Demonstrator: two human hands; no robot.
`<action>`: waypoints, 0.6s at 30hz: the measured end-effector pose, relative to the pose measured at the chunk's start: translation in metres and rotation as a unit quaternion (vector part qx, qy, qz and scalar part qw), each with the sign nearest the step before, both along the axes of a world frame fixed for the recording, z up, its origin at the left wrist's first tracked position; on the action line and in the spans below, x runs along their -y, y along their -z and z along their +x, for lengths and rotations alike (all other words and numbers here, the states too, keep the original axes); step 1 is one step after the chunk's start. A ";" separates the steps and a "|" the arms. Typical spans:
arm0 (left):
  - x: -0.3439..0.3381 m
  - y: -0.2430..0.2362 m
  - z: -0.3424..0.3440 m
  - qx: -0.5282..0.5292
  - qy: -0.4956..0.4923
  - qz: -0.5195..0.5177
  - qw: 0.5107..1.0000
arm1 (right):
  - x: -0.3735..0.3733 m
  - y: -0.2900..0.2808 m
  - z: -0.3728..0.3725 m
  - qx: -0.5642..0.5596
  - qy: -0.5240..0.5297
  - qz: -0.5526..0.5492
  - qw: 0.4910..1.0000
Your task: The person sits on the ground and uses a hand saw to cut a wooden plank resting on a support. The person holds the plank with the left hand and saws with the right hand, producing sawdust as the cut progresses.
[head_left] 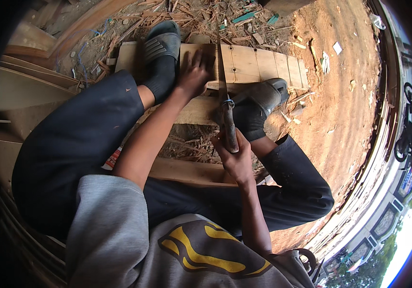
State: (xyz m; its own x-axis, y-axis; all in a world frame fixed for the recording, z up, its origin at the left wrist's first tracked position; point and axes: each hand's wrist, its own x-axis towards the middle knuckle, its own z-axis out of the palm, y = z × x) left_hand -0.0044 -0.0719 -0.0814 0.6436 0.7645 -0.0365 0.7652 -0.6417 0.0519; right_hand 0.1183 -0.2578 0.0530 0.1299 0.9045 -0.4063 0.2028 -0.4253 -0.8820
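Observation:
My left hand [195, 77] lies on a pale plywood board [254, 62] with its fingers spread, between my left foot and a long thin blade [222, 72], apparently a saw. My right hand [235, 158] grips that tool's worn handle [229, 127], which has blue wire near its top. The blade stands lengthwise across the board, which is marked with several lines. My feet, in dark socks and slides [161, 50], rest on the wood at either side of both hands. A second rough plank [191, 110] lies beneath, nearer my body.
Wood offcuts and shavings [201, 14] litter the ground. Plywood panels [33, 86] and a wooden frame lie at the left. Bare sandy ground [340, 120] spreads to the right, with parked motorbikes [410, 134], a pale wall and trees beyond it.

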 end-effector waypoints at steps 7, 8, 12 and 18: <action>0.002 0.003 -0.002 -0.012 0.009 0.020 1.000 | -0.003 0.007 -0.010 -0.024 0.110 -0.032 0.993; 0.001 0.001 -0.001 -0.024 0.006 0.005 1.000 | -0.006 0.009 -0.008 -0.004 0.114 -0.026 0.993; 0.000 -0.002 -0.001 -0.042 0.015 0.011 0.999 | -0.022 0.000 -0.007 0.014 0.136 -0.035 0.990; 0.004 0.015 0.000 0.054 -0.004 0.054 0.997 | -0.021 0.020 -0.005 0.011 0.135 -0.008 0.991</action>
